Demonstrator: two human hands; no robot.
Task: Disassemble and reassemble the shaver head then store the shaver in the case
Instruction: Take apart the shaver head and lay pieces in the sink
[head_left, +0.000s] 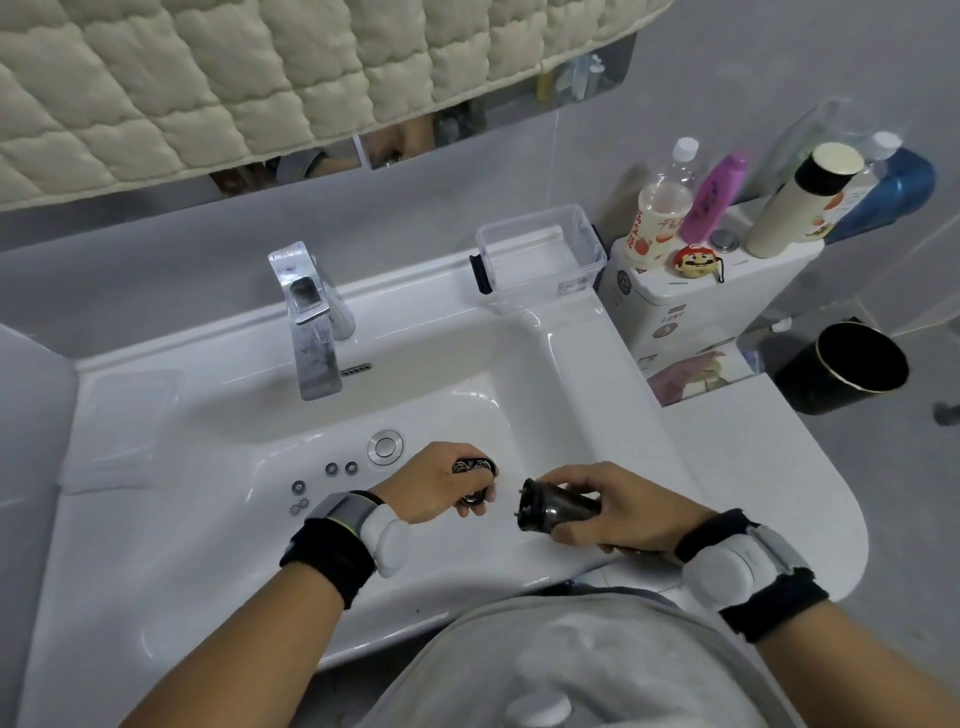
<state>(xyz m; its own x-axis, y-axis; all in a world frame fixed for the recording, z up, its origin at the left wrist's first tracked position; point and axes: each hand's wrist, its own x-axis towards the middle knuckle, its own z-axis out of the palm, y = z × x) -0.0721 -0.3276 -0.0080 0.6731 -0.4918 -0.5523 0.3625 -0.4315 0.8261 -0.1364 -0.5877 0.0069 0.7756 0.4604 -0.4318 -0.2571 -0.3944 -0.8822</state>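
Note:
Over the basin of the white sink (582, 395), my right hand (618, 512) grips the dark shaver body (553, 505), its bare top end pointing left. My left hand (441, 480) holds the detached shaver head frame (474, 464), with a shiny round piece (472, 500) under its fingers. The two hands are a short way apart. On the basin floor to the left lie small round cutters (340, 468), one more (298, 486) and small toothed blades (298, 506). A clear plastic case (540, 257) stands open at the sink's back right corner.
A chrome tap (311, 317) rises at the back of the sink, with the drain plug (385, 447) below it. Bottles (670, 202) and a small figure (693, 261) stand on a white cistern at right. A black bin (841, 369) sits on the floor.

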